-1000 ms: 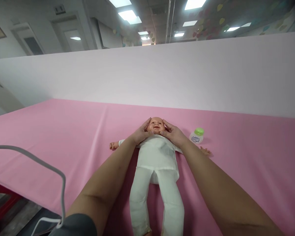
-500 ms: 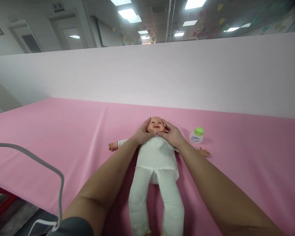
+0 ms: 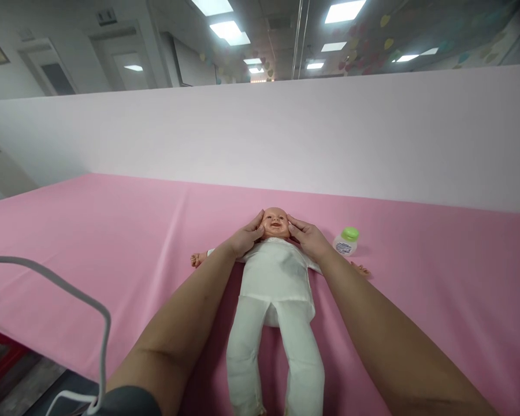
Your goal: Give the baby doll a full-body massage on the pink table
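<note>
wht wall (image 3: 260,138), lit ceil. panels (image 3: 345,11), drs (image 3: 120,80)

Single head-worn view, looking forward and down from the wearer's side of the pink-covered table (image 3: 112,231). The forearms (image 3: 372,312) enter at the lower corners, close to the lens, and converge on the left hand (image 3: 246,238) and right hand (image 3: 309,238), near mid-frame. The baby doll (image 3: 277,271) lies with its legs towards the camera, cut by the lower edge. A white partition (image 3: 260,133) crosses behind; above it, ceiling lights (image 3: 345,11) appear, possibly through glass or in reflection.
</note>
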`<action>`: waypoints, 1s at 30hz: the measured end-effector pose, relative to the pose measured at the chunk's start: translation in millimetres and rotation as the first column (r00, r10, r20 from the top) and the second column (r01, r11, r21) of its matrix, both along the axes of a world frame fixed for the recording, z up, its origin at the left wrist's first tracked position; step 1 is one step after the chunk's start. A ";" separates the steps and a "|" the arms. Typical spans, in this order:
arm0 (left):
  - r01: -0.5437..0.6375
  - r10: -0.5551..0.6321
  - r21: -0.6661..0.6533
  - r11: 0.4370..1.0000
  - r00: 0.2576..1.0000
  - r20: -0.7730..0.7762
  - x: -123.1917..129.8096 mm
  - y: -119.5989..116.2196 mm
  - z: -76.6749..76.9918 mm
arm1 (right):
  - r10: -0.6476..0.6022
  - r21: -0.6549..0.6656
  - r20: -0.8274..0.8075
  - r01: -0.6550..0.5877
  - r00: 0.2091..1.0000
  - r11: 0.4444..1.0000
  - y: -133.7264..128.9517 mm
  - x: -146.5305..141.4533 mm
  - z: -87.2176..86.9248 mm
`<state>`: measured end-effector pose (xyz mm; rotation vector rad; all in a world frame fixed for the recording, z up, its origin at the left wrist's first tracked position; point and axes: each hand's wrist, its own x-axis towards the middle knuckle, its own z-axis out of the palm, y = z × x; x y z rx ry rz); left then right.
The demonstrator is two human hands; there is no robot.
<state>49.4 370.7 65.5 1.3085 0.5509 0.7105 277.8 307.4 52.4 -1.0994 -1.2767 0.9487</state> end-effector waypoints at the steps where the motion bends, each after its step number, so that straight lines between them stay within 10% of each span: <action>1: -0.010 0.010 -0.015 1.000 1.000 0.004 0.4 0.4 -0.2 | -0.010 0.002 0.001 0.010 1.000 1.000 -0.6 -0.6 1.1; 17: -0.178 0.237 0.379 0.908 0.965 -0.115 6.8 0.9 -10.7 | -0.246 0.061 0.259 0.238 0.934 0.969 -1.0 -17.8 -6.4; 30: -0.166 0.303 0.520 0.838 0.933 -0.191 4.7 -3.7 -6.4 | -0.057 -0.007 0.081 0.058 0.995 0.998 -13.1 -16.1 11.7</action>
